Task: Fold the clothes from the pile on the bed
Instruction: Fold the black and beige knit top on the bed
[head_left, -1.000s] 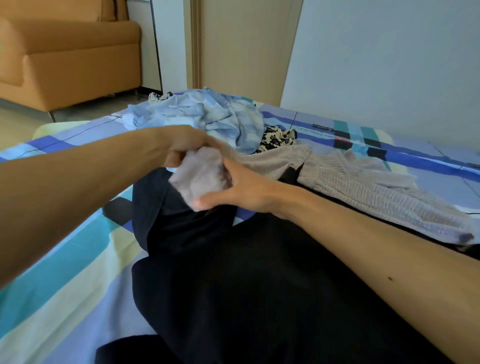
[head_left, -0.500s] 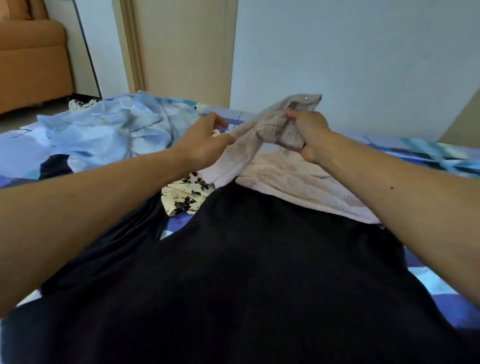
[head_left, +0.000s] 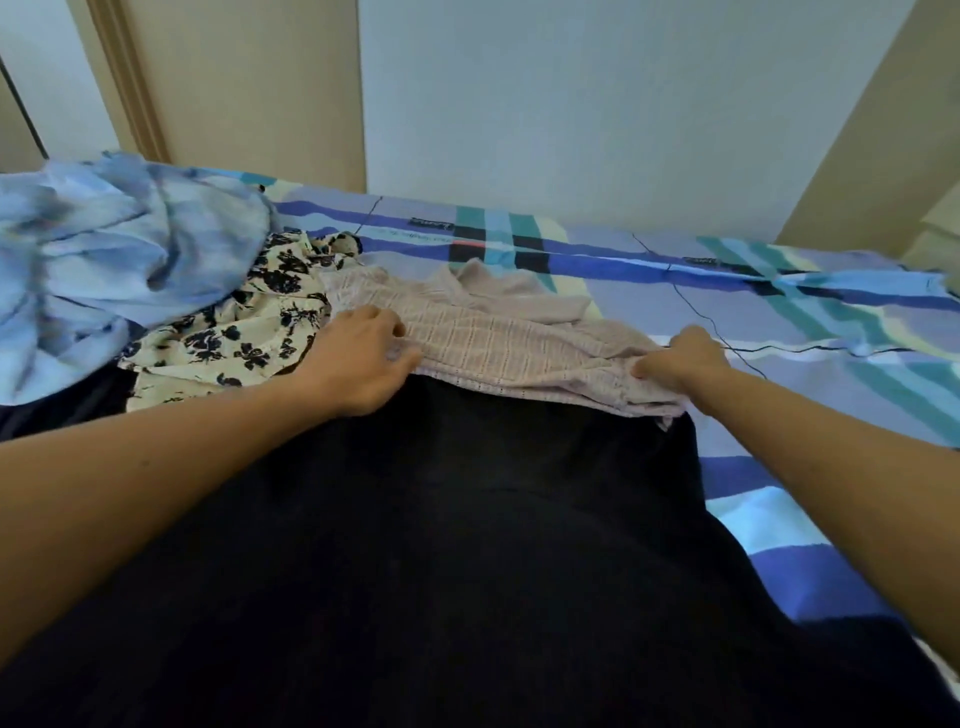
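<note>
A pale pink textured garment (head_left: 498, 338) lies spread across the bed, its near edge resting on a large black garment (head_left: 441, 545) that fills the foreground. My left hand (head_left: 363, 358) grips the pink garment's left edge with its fingers curled over the fabric. My right hand (head_left: 685, 358) pinches the bunched right edge. A cream garment with black flowers (head_left: 234, 332) lies to the left, partly under a crumpled light blue garment (head_left: 104, 260).
The bed sheet (head_left: 779, 322) is plaid in blue, teal and lilac, showing to the right and behind the clothes. A pale wall (head_left: 571, 104) and a beige door frame (head_left: 130, 78) stand just beyond the bed's far edge.
Both hands held the pink garment bunched and raised close together; now they have moved apart and down, spreading it flat on the bed. The view has shifted right.
</note>
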